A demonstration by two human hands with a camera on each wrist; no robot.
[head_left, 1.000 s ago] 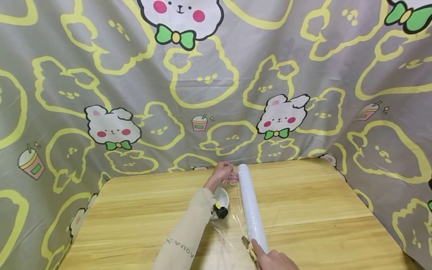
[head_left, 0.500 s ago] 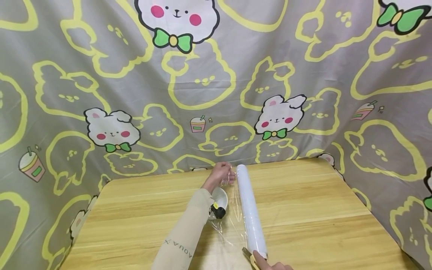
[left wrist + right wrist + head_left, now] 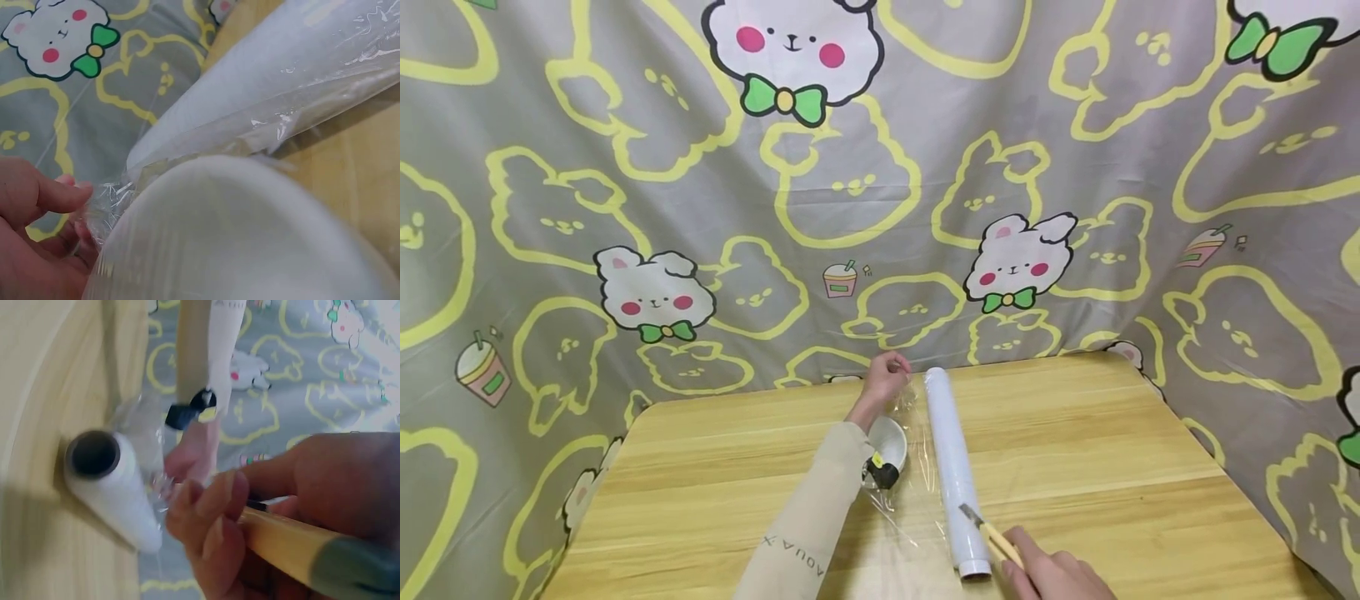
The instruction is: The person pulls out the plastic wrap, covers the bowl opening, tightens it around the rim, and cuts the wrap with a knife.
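A long white roll of cling film (image 3: 951, 467) lies lengthwise on the table, its open core end facing me. From its left side a loose clear sheet of film (image 3: 927, 467) spreads toward a white bowl (image 3: 891, 442). At the roll's far end my left hand (image 3: 883, 382) pinches crumpled film (image 3: 112, 206) between thumb and fingers. My left forearm reaches across the bowl and partly hides it. In my right hand (image 3: 1060, 573) I grip a utility knife with a yellow handle (image 3: 1002, 545); its short blade overlaps the roll near the close end in the head view.
The wooden table (image 3: 1097, 467) ends at a grey cartoon-print curtain (image 3: 865, 208) behind and at both sides. A black wrist camera (image 3: 883, 475) on my left forearm sits right over the bowl.
My right hand with the knife has moved from the film at the roll's near left side to the right, uncovering the roll's end. My left hand has risen slightly with the film.
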